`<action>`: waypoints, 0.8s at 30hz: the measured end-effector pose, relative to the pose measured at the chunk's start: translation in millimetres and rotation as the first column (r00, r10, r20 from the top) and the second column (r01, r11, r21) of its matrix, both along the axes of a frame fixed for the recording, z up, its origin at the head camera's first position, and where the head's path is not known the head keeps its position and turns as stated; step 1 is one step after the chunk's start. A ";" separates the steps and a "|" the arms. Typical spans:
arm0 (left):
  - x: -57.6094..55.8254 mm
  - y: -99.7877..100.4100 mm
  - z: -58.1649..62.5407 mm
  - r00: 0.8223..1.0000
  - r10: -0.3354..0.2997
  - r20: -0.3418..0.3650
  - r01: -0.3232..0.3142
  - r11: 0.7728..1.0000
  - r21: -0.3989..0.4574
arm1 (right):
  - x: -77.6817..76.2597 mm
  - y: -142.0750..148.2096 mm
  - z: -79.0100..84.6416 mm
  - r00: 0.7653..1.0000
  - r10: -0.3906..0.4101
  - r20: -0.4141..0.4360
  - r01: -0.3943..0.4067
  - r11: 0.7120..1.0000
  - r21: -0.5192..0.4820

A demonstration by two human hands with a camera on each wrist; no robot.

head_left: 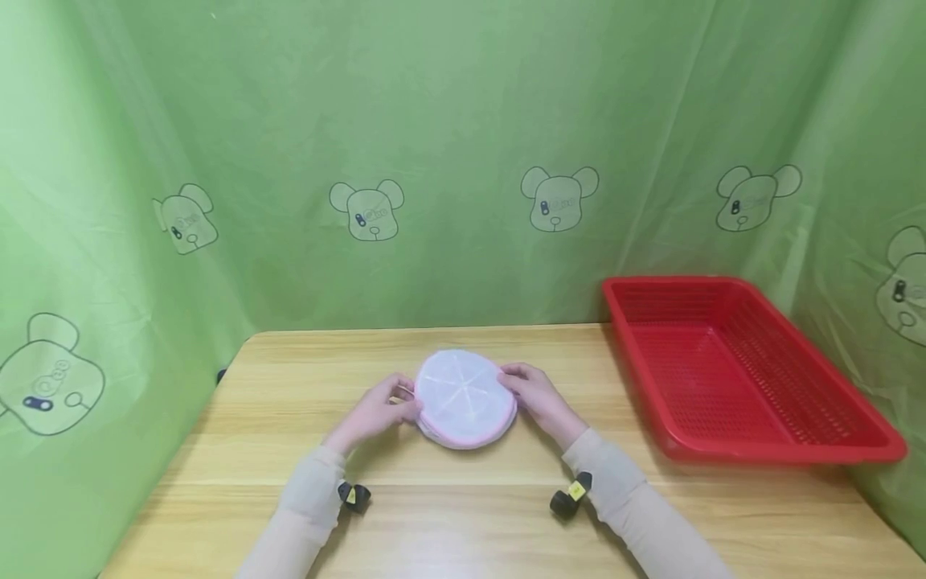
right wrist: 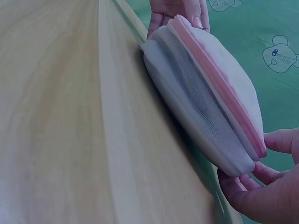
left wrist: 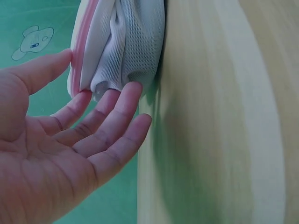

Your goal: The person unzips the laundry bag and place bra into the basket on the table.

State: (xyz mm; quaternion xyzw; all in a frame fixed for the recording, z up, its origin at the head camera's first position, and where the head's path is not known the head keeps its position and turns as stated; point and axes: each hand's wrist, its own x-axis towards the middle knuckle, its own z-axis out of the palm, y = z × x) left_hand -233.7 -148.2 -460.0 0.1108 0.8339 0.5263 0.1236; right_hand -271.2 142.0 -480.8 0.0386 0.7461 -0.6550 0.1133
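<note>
A round zip pouch [head_left: 465, 394] is held level at the middle of the table. Its white top carries pale lines radiating from the centre, a pink zipper [right wrist: 219, 84] runs around the rim, and the soft grey side wall [left wrist: 140, 42] is mesh. At its left edge, my left hand [head_left: 378, 410] pinches loosely, thumb at the zipper rim and fingertips against the mesh side. On the opposite edge my right hand [head_left: 538, 398] grips with the thumb on top and fingers at the lower side. What is inside the pouch is hidden.
A red plastic basket [head_left: 644, 386] with perforated walls stands to the right on the wooden table [head_left: 463, 523]. Green cloth [head_left: 463, 104] printed with bear heads hangs behind and on both sides. Each wrist wears a small black camera.
</note>
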 end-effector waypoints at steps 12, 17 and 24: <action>-16.3 -5.0 8.0 0.999 0.030 -0.022 -0.032 0.996 -0.089 | 1.4 5.9 -0.3 1.000 0.011 -0.002 -0.011 1.000 0.015; -35.0 -4.4 17.0 0.997 0.052 -0.059 -0.060 0.990 -0.129 | 0.6 6.5 0.3 1.000 0.009 -0.003 -0.009 1.000 0.017; -65.8 -0.7 19.2 0.996 -0.057 -0.062 0.050 0.993 -0.104 | 2.9 6.2 4.3 1.000 0.019 -0.012 -0.019 1.000 0.013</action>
